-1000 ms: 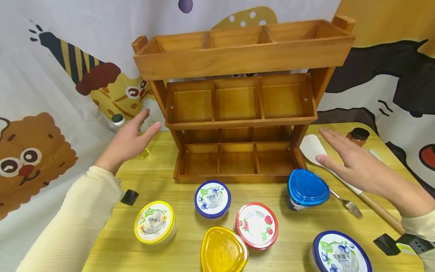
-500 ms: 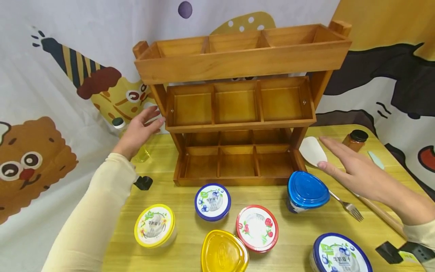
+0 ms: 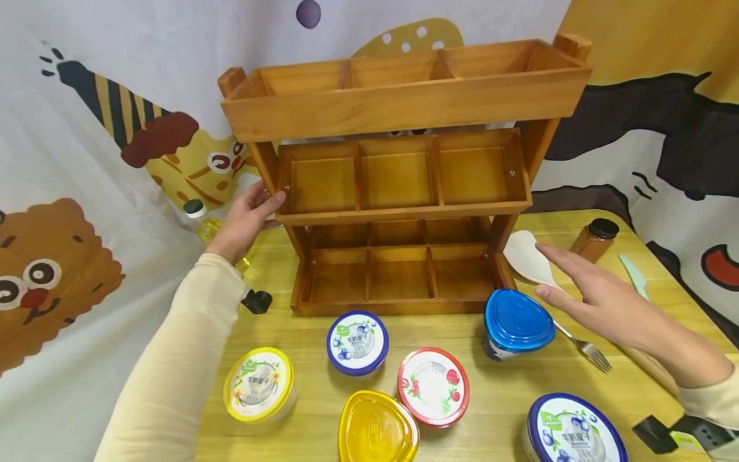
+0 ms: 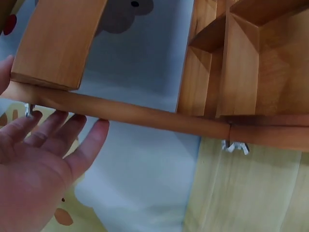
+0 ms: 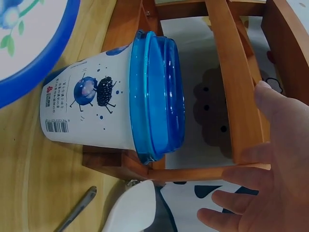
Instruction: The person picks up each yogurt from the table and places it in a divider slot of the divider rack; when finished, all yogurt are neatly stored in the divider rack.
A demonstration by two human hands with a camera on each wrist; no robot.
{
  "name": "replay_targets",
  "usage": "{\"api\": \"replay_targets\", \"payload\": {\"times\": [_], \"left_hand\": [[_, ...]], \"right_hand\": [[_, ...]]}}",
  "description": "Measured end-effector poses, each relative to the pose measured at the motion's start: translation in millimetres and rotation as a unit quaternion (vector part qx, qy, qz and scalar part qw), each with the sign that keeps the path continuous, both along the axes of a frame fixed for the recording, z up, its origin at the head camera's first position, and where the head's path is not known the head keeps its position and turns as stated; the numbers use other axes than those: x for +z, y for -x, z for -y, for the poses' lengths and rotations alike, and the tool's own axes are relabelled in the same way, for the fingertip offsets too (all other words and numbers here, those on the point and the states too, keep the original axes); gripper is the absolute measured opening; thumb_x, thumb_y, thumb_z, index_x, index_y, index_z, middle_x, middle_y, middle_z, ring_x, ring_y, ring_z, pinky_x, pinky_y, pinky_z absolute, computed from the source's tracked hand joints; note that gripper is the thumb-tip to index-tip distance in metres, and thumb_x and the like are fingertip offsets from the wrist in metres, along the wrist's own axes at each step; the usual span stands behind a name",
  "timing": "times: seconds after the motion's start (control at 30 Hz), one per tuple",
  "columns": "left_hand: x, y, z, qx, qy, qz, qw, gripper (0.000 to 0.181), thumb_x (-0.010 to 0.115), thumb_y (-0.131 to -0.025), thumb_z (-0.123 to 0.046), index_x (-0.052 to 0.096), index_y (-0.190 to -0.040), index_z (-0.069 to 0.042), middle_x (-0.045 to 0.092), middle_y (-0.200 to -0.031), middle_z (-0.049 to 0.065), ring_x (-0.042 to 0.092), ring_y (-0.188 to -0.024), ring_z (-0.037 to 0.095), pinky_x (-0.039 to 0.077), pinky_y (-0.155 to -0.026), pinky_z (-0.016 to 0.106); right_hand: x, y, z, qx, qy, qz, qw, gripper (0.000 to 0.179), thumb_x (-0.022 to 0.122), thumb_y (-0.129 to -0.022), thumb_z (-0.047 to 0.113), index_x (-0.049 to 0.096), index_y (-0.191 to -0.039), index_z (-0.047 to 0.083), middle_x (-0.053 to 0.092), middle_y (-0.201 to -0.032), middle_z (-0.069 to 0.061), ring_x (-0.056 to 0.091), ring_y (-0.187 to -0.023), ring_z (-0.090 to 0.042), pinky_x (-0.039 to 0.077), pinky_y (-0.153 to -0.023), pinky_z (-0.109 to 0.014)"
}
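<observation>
A three-tier wooden rack with divided trays stands on the table. My left hand is at its left side, level with the middle tray. In the left wrist view, the fingertips of that hand touch the wooden side post, with a visible gap between palm and wood. My right hand hangs in the air right of the rack, fingers extended, holding nothing. Below it lie a white spatula and a fork. Nearby stands a tub with a blue lid.
Several lidded tubs stand in front: yellow-rimmed, blue-rimmed, red-rimmed, amber-lidded and a larger blue-rimmed one. An oil bottle is at left. A dark-capped jar and pale green knife lie right.
My left hand has moved right, from beside the rack to its left post. The right hand stays nearly in place. The view has shifted slightly.
</observation>
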State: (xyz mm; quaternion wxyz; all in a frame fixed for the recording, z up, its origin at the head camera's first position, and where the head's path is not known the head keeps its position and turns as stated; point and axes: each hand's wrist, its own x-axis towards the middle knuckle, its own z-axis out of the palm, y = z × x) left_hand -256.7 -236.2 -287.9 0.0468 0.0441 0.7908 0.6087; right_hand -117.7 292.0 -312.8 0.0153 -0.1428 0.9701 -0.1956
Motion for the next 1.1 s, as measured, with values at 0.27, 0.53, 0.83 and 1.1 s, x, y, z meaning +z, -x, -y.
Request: {"api": "replay_targets", "payload": {"times": [0.27, 0.53, 0.83, 1.1], "left_hand": [[0.5, 1.5, 1.5, -0.006, 0.031, -0.013, 0.9994, 0.083, 0.055, -0.097, -0.049, 0.006, -0.160, -0.028, 0.023, -0.162, 0.016, 0.035, -0.143, 0.028, 0.051, -0.100, 0.036], [0.8, 2.0, 1.0, -0.006, 0.027, -0.012, 0.9996, 0.076, 0.054, -0.099, -0.046, 0.015, -0.159, -0.020, 0.030, -0.158, 0.018, 0.038, -0.140, 0.029, 0.053, -0.097, 0.033], [3.1, 2.7, 2.1, -0.006, 0.020, -0.001, 0.9998, 0.076, 0.053, -0.099, -0.045, 0.012, -0.159, -0.021, 0.027, -0.160, 0.015, 0.037, -0.142, 0.029, 0.049, -0.104, 0.044], [3.8, 3.7, 1.6, -0.004, 0.015, 0.008, 0.9998, 0.079, 0.054, -0.099, -0.044, 0.007, -0.160, -0.023, 0.020, -0.163, 0.015, 0.032, -0.145, 0.029, 0.042, -0.109, 0.052]], "right_hand": [[-8.9, 0.0, 1.2, 0.011, -0.007, -0.014, 0.9998, 0.076, 0.060, -0.097, 0.043, 0.026, -0.156, 0.011, 0.033, -0.153, -0.031, 0.037, -0.132, -0.057, 0.033, -0.097, -0.077], [-15.0, -0.8, 7.4, 0.009, 0.001, 0.012, 0.9999, 0.079, 0.062, -0.094, 0.047, 0.027, -0.156, 0.011, 0.032, -0.154, -0.030, 0.035, -0.134, -0.056, 0.032, -0.098, -0.077], [-20.1, -4.3, 2.3, 0.028, 0.044, 0.025, 0.9984, 0.085, 0.071, -0.090, 0.039, 0.027, -0.155, 0.007, 0.035, -0.153, -0.028, 0.046, -0.125, -0.054, 0.046, -0.091, -0.070], [-31.3, -5.1, 3.8, 0.074, 0.078, 0.060, 0.9924, 0.088, 0.078, -0.085, 0.033, 0.030, -0.152, 0.002, 0.037, -0.151, -0.027, 0.046, -0.128, -0.050, 0.049, -0.092, -0.063]]}}
